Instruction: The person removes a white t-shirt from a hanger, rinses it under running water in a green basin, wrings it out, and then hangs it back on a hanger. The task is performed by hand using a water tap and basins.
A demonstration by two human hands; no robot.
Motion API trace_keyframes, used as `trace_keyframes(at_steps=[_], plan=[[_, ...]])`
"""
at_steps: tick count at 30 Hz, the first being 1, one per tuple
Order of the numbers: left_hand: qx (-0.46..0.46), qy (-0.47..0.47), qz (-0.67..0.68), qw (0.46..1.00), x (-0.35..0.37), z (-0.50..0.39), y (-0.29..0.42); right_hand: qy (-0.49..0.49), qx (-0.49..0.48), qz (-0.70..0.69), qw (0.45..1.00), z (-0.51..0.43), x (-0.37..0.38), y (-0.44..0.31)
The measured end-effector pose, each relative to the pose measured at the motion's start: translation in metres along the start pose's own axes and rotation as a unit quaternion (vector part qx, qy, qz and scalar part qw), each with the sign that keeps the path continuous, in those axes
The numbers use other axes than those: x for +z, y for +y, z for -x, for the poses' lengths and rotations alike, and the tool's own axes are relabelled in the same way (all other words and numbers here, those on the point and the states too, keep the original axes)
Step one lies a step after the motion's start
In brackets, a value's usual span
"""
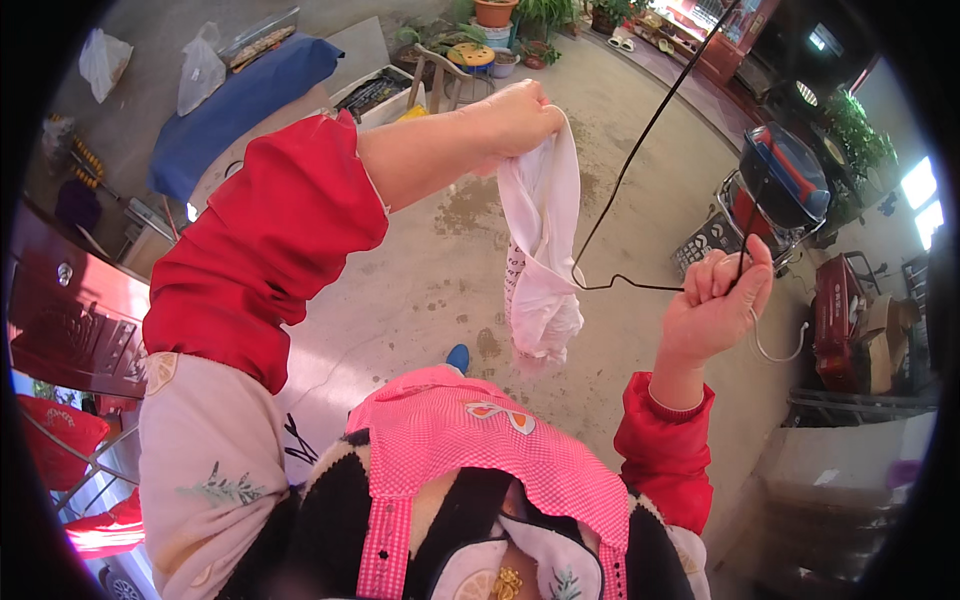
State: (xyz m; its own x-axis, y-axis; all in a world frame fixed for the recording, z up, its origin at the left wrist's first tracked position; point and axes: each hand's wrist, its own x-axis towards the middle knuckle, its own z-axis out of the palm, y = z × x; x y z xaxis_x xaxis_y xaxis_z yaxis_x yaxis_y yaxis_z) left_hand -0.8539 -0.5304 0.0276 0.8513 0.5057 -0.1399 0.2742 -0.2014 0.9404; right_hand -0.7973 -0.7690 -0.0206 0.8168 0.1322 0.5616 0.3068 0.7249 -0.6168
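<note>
My left hand is raised in front of me, its fingers closed on the upper edge of a white cloth garment. The garment hangs down twisted and bunched, with dark printed writing along one side. In my right hand is a black wire clothes hanger, gripped near a pale hook that curves out below the hand. One bent corner of the hanger meets the garment's right edge. Whether that corner is inside the cloth or only against it, I cannot tell.
A blue cloth covers a surface at the left. Potted plants and a yellow-topped stool stand ahead. To the right are a lidded dark container on a metal-framed stand and a dark red case. Concrete floor lies below.
</note>
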Motion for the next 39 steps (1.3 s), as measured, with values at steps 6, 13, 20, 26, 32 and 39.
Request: trace_keyframes(at_steps=[6, 13, 20, 26, 32, 39], plan=[[0.006, -0.037, 0.061, 0.997, -0.022, -0.074, 0.029, -0.055, -0.011, -0.097, 0.994, -0.065, 0.035, 0.057], [0.050, -0.005, 0.041, 0.998, -0.073, -0.174, 0.032, -0.037, 0.188, 0.009, 0.981, -0.115, 0.008, 0.141], [0.051, -0.076, -0.201, 0.975, -0.095, -0.259, 0.021, -0.138, 0.163, 0.062, 0.975, -0.225, 0.023, 0.181], [0.080, 0.039, -0.258, 0.962, -0.104, -0.348, 0.041, -0.197, 0.103, -0.158, 0.962, -0.313, 0.039, 0.237], [0.100, 0.049, -0.175, 0.978, -0.098, -0.407, 0.077, -0.220, 0.097, -0.232, 0.943, -0.395, 0.048, 0.294], [0.157, 0.069, -0.140, 0.975, -0.088, -0.471, 0.110, -0.314, 0.228, -0.166, 0.907, -0.458, 0.006, 0.390]])
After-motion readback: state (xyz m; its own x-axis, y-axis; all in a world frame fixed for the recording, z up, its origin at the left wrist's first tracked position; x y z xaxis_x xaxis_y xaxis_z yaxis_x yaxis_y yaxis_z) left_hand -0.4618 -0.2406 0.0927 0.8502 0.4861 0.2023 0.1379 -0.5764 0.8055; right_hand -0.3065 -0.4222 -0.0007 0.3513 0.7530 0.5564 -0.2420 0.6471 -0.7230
